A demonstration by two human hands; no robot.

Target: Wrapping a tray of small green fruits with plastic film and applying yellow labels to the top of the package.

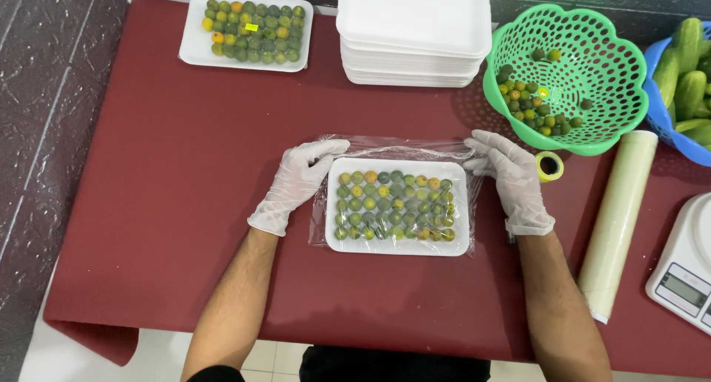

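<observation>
Gloved left hand point(296, 185) and right hand point(511, 178): fingers pinched on thin, glossy cling film point(392, 146), just beyond rectangular white foam tray point(400, 246) of small round citrus point(395, 206).

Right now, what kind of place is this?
Likely a small produce-packing station: a stack of foam trays, a cling film roll, a scale, and gloved hands stretching film over a tray of small citrus.

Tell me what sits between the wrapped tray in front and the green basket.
In the head view, the right hand and a yellow tape roll lie between tray and basket.
</observation>
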